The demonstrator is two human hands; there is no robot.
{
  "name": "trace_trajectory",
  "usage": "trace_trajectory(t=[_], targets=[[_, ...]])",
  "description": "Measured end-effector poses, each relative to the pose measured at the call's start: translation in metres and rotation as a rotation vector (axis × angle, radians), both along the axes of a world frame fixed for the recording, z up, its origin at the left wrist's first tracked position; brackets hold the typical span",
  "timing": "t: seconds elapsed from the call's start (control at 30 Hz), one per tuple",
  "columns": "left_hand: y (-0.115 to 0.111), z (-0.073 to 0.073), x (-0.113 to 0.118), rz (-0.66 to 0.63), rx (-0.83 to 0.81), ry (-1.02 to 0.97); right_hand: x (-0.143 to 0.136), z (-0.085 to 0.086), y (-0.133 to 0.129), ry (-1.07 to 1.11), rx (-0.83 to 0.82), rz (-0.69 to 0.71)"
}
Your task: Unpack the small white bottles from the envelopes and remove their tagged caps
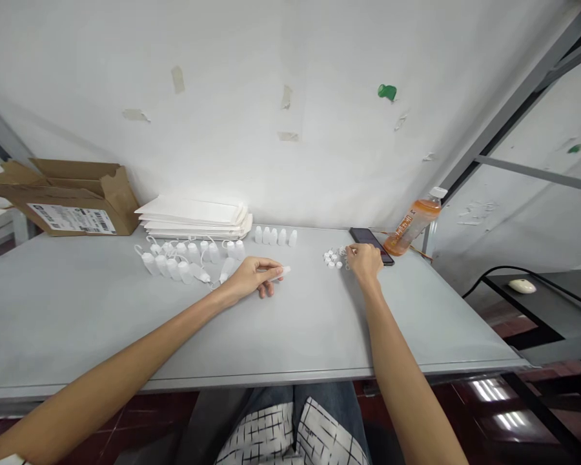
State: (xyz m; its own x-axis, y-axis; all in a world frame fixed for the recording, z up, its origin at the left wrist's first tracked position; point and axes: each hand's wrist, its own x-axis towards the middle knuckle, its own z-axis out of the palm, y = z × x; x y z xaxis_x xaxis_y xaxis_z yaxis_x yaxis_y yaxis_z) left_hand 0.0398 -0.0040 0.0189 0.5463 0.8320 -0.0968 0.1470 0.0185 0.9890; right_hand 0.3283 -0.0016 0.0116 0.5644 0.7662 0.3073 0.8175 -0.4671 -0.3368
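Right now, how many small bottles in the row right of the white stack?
5, near the wall: leftmost bottle, beside the white stack; second bottle; third bottle; fourth bottle; rightmost bottle. None looks hidden.

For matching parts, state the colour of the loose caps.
The loose caps are white, seen in the head view.

Blu jeans (pixel 336 395), blk/wht grid garment (pixel 264 431)

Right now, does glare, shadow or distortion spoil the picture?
Head view: bright glare on the red floor, lower right; head view: soft shadow on the table beside the right forearm; head view: wide-angle stretch toward the edges; head view: white caps by the right hand too small for detail.
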Motion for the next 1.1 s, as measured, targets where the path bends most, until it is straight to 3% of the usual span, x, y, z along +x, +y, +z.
trace_trajectory(t=[0.17, 0.33, 0.4, 0.47, 0.57, 0.67, 0.87, 1.1], targets=[[0.0, 0.0, 0.0, -0.001, 0.0, 0.002, 0.002, 0.001, -0.001, 0.016, 0.058, -0.003], [0.001, -0.002, -0.001, -0.002, 0.004, -0.023, 0.001, 0.01, -0.002, 0.093, 0.229, -0.011], [0.001, -0.003, -0.001, -0.001, 0.008, -0.048, -0.006, 0.017, -0.004, 0.18, 0.34, 0.072], [0.002, -0.005, -0.001, 0.002, 0.013, -0.068, -0.02, 0.023, -0.007, 0.345, 0.412, 0.278], [0.002, -0.007, -0.001, 0.022, 0.016, -0.09, -0.048, 0.027, -0.013, 0.624, 0.309, 0.681], [0.003, -0.008, 0.0, 0.043, 0.013, -0.112, -0.076, 0.026, -0.02, 0.706, 0.133, 0.91], [0.002, -0.009, 0.001, 0.039, 0.047, -0.099, -0.101, 0.022, -0.026, 0.806, 0.027, 1.004], [-0.001, -0.006, 0.0, 0.054, 0.089, 0.014, -0.092, 0.028, -0.026, 0.983, 0.033, 0.966]])
